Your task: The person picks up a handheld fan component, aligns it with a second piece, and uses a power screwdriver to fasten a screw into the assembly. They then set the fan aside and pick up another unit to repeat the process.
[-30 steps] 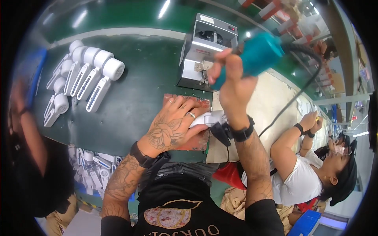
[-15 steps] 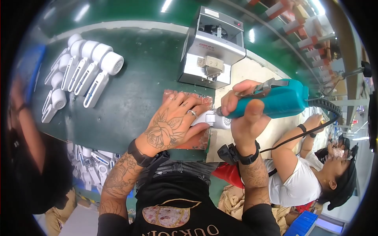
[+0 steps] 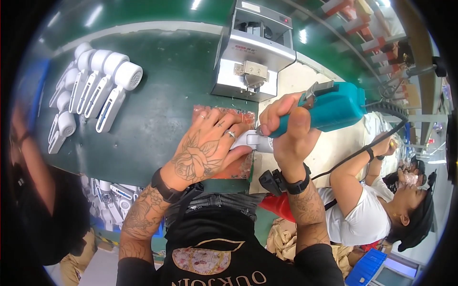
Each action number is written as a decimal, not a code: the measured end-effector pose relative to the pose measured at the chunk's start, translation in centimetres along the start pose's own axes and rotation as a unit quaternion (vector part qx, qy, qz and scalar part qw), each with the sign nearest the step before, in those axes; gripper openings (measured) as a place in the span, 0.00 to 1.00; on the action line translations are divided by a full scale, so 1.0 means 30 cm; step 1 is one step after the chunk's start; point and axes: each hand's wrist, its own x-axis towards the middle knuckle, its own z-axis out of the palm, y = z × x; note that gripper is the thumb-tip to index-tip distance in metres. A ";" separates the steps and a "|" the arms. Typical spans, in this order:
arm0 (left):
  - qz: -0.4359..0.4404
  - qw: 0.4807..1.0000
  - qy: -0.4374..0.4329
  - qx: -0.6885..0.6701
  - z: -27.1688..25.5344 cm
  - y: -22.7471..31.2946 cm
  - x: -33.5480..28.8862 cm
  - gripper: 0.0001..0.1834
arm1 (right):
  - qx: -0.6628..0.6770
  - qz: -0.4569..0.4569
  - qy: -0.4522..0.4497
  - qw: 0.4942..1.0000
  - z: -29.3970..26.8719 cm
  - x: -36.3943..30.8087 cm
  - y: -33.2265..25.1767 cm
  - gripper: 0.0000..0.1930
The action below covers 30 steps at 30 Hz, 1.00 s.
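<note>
- Teal plastic marks the powered screwdriver [image 3: 329, 109], clenched in the right hand [image 3: 291, 128] with its nose tipped down and left toward a white plastic part [image 3: 250, 140].
- That white part lies on a reddish mat [image 3: 224, 114] on the green bench [image 3: 157, 119]; the left hand [image 3: 205, 148] presses flat over it, fingers spread, pinning rather than gripping it.
- The part sits under the left palm, and only its right end shows, just beside the tool's tip; whether the tip touches cannot be told.
- Judging by progress: a row of finished-looking white handheld units [image 3: 102, 86] lies well apart at the bench's far left, so several seem done while this one seems mid-fastening.
- More white parts wait in a bin [image 3: 114, 198] below the bench edge, suggesting work remains.
- A grey screw-feeder machine [image 3: 253, 52] stands just beyond the mat.
</note>
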 end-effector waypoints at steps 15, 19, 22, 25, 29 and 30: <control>-0.022 0.999 0.010 -0.038 -0.024 -0.003 -0.022 0.19 | -0.061 -0.100 0.033 0.993 0.089 0.244 0.038 0.21; -0.003 1.000 0.011 -0.027 -0.013 -0.005 -0.015 0.19 | -0.010 -0.088 0.023 0.996 0.064 0.240 0.055 0.20; 0.004 0.999 0.018 -0.029 -0.013 -0.014 -0.027 0.19 | -0.040 -0.043 0.027 0.998 0.092 0.209 0.035 0.22; -0.001 0.999 0.035 -0.042 -0.009 -0.009 -0.017 0.19 | -0.032 -0.002 0.065 0.997 0.084 0.105 -0.045 0.25; 0.006 0.999 0.022 -0.031 -0.021 -0.005 -0.009 0.21 | -0.032 -0.023 0.021 0.999 0.020 -0.035 -0.092 0.33; 0.006 0.999 0.018 -0.033 -0.024 -0.009 -0.008 0.21 | -0.059 -0.019 0.019 0.998 0.024 -0.047 -0.099 0.35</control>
